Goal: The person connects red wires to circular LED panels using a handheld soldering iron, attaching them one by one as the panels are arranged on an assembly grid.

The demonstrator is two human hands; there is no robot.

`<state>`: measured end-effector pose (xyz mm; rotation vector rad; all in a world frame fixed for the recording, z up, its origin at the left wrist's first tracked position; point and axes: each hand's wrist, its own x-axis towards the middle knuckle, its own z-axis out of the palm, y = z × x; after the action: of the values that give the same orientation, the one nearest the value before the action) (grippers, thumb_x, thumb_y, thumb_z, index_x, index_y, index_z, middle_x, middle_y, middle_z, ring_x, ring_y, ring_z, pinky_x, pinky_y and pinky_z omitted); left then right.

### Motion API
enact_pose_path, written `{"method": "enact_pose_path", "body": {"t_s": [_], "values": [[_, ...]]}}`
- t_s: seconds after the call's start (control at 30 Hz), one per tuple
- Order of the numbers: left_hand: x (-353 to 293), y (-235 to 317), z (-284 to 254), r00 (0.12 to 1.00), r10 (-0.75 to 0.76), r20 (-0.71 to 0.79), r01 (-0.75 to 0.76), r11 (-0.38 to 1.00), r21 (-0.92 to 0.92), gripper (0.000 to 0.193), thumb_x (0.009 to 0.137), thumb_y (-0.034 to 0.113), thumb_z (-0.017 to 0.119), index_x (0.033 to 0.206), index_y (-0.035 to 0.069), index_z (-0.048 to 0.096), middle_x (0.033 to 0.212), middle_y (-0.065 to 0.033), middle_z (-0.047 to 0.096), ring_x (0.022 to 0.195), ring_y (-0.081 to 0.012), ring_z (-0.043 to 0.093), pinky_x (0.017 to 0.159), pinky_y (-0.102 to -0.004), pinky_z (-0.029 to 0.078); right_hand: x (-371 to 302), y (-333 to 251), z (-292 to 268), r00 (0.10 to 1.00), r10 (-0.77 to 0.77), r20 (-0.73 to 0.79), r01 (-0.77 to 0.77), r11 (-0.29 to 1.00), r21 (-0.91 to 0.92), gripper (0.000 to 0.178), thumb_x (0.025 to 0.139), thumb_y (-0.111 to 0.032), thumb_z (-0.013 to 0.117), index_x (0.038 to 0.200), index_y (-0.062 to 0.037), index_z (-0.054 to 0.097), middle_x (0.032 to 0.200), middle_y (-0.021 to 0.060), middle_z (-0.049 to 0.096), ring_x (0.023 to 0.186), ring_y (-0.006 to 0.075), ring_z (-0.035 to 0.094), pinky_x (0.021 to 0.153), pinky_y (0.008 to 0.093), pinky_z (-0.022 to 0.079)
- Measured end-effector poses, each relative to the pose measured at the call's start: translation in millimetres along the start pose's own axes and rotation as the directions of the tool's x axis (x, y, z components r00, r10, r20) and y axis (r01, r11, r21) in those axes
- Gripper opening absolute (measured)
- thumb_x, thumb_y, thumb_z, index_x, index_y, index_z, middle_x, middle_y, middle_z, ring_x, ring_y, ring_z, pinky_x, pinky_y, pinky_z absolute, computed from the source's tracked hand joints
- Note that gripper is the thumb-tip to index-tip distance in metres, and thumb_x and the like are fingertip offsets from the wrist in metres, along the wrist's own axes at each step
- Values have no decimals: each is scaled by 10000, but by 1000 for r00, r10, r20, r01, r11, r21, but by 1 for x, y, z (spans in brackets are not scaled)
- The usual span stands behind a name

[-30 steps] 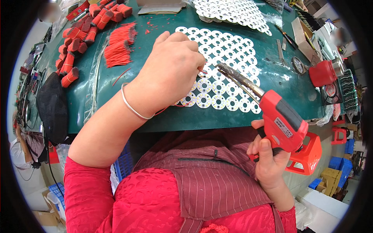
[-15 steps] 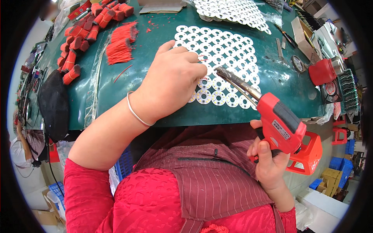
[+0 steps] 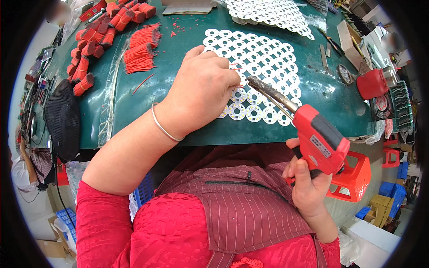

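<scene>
My right hand (image 3: 308, 187) is clamped on the red pistol-shaped soldering gun (image 3: 319, 143), rigid, best held by handle; left hand (image 3: 203, 91) pinches thin red wire (image 3: 235, 64) over the flimsy white panel of round circuit boards (image 3: 263, 58).

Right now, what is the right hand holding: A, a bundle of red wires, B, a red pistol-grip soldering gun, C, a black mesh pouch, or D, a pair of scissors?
B: the right hand grips the handle of the red soldering gun, whose dark metal tip reaches over the panel of white ring-shaped boards beside the left hand.
</scene>
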<state>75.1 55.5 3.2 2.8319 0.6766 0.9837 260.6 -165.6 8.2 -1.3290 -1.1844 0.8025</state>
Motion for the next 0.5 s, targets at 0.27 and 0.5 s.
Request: {"method": "enact_pose_path", "body": {"t_s": [0.27, 0.5], "values": [[0, 1, -1, 1000, 0, -4, 0, 1000, -2, 46, 736, 58, 727, 748, 101, 714, 715, -43, 591, 789, -257, 603, 916, -418, 454, -3, 11, -4, 999, -14, 35, 15, 999, -41, 284, 1031, -130, 540, 1267, 12, 471, 1161, 184, 581, 680, 86, 529, 578, 283, 543], [0, 0, -1, 1000, -4, 0, 4, 1000, -9, 54, 730, 56, 728, 757, 100, 716, 714, -43, 589, 781, -254, 600, 883, -409, 453, 1, 8, 2, 998, 6, -60, -2, 998, 57, 406, 966, -49, 638, 1339, 24, 495, 1227, 179, 652, 731, 69, 616, 617, 224, 542]]}}
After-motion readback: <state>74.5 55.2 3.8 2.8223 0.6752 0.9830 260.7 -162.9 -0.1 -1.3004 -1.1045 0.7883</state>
